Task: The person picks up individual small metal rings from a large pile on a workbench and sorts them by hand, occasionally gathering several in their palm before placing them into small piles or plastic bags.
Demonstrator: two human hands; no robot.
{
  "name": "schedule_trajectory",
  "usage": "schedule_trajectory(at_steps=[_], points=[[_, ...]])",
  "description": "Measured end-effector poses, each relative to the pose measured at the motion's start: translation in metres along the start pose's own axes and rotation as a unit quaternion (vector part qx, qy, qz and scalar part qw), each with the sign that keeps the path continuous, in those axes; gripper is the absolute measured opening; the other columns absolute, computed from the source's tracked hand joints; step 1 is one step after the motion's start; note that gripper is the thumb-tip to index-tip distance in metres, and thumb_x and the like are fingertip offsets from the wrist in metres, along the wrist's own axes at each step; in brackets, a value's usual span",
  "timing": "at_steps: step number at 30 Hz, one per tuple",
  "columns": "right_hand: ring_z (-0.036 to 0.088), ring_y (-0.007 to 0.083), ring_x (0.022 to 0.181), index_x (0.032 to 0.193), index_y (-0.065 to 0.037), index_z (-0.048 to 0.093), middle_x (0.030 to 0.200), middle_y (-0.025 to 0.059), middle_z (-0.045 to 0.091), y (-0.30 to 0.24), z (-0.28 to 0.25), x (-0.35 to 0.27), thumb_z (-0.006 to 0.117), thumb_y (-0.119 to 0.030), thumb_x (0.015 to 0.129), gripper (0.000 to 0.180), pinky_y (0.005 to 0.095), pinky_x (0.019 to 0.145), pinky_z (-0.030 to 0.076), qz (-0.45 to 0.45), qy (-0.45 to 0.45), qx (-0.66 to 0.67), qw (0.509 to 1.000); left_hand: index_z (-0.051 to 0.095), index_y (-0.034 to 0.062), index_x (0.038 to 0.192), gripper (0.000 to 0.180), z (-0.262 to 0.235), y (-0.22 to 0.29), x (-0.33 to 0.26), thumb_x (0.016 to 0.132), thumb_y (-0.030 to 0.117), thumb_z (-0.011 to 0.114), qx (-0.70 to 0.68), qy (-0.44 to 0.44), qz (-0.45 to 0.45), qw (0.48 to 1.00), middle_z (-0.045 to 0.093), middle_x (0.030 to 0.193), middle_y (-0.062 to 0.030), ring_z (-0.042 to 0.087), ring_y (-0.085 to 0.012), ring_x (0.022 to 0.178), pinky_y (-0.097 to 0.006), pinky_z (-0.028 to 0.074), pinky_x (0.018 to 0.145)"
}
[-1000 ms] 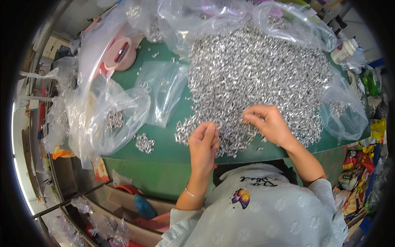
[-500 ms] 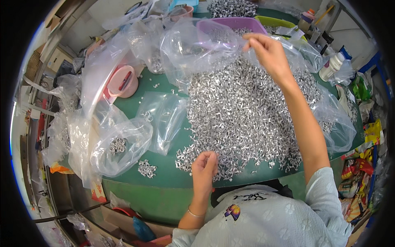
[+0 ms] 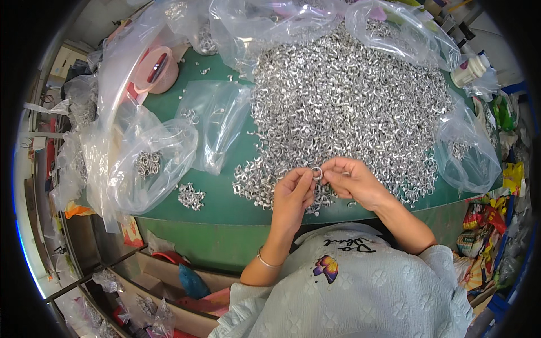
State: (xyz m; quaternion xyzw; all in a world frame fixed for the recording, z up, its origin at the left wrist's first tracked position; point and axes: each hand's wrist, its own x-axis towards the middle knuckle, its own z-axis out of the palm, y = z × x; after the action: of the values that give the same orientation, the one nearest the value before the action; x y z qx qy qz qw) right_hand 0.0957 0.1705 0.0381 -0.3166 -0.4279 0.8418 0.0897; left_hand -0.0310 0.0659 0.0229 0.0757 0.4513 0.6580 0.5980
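Close together at the near edge of the heap, my two hands meet at a small silver metal ring (image 3: 317,173). My left hand (image 3: 292,198) is closed, thumb and forefinger pinching the ring's left side. From the right, my right hand (image 3: 356,181) has its thumb and fingertips pressed on the ring's other side. Beneath and beyond them spreads a large heap of small curved silver metal pieces (image 3: 344,107). Whether a second small piece sits between my fingertips is too small to tell.
A clear plastic bag (image 3: 169,143) with several rings lies left on the green table (image 3: 225,217), beside a small pile of metal pieces (image 3: 191,196). Further back are a flat clear bag (image 3: 214,121) and a pink basket (image 3: 169,79). A white bottle (image 3: 470,71) stands far right.
My right hand has come back from the clear plastic at the far side to meet my left hand. A ring now shows between them. The view has tilted down toward me.
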Motion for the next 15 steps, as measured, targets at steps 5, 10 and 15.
schedule_trajectory(at_steps=[5, 10, 15], points=[[0.032, 0.0015, 0.046, 0.087, -0.001, 0.055, 0.063, -0.0042, 0.045, 0.003, 0.001, 0.000, 0.052, -0.014, 0.090, 0.014, 0.0173, 0.041, 0.024, -0.022, 0.026, -0.022, 0.999, 0.054, 0.0020, 0.090, 0.011, 0.003, -0.007, 0.001, 0.089, 0.013, 0.053, 0.051, 0.011, 0.009, 0.999, 0.046, 0.066, 0.0039, 0.029, 0.0002, 0.046, -0.016, 0.022, 0.041], [0.040, 0.0060, 0.049, 0.092, -0.003, 0.058, 0.068, -0.0026, 0.052, -0.007, -0.004, 0.007, 0.055, -0.015, 0.087, 0.013, 0.0214, 0.043, 0.031, -0.102, 0.123, -0.264, 0.951, 0.058, 0.0011, 0.093, 0.014, 0.004, 0.000, 0.006, 0.089, 0.013, 0.052, 0.092, 0.054, 0.031, 0.994, 0.048, 0.065, 0.0041, 0.032, 0.0006, 0.047, -0.016, 0.024, 0.041], [0.057, 0.0232, 0.059, 0.085, -0.008, 0.063, 0.071, 0.0081, 0.060, -0.019, -0.012, 0.033, 0.062, -0.012, 0.077, 0.010, 0.0328, 0.050, 0.044, -0.253, 0.270, -0.608, 0.702, 0.061, -0.0028, 0.095, 0.018, -0.004, 0.010, 0.013, 0.088, 0.012, 0.052, 0.445, 0.095, 0.174, 0.874, 0.057, 0.067, -0.0027, 0.048, -0.0067, 0.054, -0.022, 0.038, 0.049]])
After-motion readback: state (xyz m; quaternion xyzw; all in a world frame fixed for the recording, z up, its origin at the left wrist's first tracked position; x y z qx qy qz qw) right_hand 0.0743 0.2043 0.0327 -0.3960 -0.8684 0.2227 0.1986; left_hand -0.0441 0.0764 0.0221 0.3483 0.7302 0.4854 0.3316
